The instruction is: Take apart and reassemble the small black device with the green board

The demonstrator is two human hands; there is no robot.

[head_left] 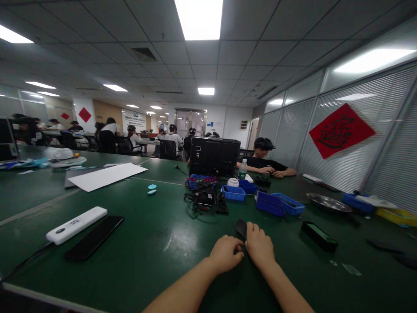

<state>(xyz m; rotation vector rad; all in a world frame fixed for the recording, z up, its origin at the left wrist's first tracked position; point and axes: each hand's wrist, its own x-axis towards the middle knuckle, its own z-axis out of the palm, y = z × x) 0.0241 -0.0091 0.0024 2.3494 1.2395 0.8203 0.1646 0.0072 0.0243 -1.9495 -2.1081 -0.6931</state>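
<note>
Dark flat piece [240, 228] in the right hand [260, 245], fingers bent closed over its near end, at the green tabletop [143, 256]; left hand [226, 253] just beside, fingers curled, whether gripping anything I cannot tell; black box [319, 236] to the right

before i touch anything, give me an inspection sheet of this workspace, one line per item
Surface: green tabletop, with glare and pale marks left of the hands
Item in hand: dark flat piece, partly hidden by fingers
Clutter: black slab, white sheet, baseball by a blue tray, metal dish
Hands: right hand over the dark flat piece, grip unclear; left hand close beside it, fingers curled
Cables: black cord from the white device; dark tangle before the black monitor-like unit
Surroundings: person in black across the table, others beyond; spills: nothing seen
</note>
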